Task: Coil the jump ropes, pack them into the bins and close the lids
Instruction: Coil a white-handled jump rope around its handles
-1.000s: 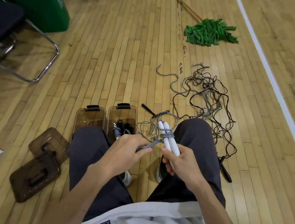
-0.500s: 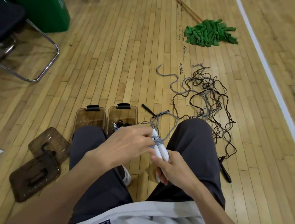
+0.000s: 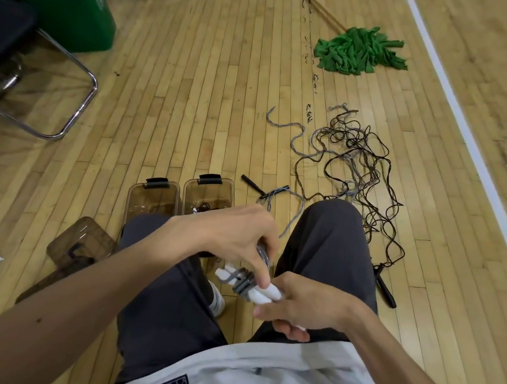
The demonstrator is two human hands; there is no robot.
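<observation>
White handles (image 3: 265, 293) gripped in right hand (image 3: 305, 306), tips pointing left; left hand (image 3: 234, 234) pinches cord (image 3: 242, 283).

Floor (image 3: 194, 89) glossy wood planks; bins (image 3: 152, 198) smoky clear plastic; chair frame (image 3: 76, 112) shiny chrome metal; mop (image 3: 358, 54) green cloth.

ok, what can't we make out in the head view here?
Right bin: near half behind the left grip; contents mostly hidden.
Left bin: near end behind the knee.
Handles: butt ends inside the right grip.
Grey rope: how it is pinched, hidden under the left grip.
Lower lid: partly behind the left forearm.
Chair: cut by the left edge.
</observation>
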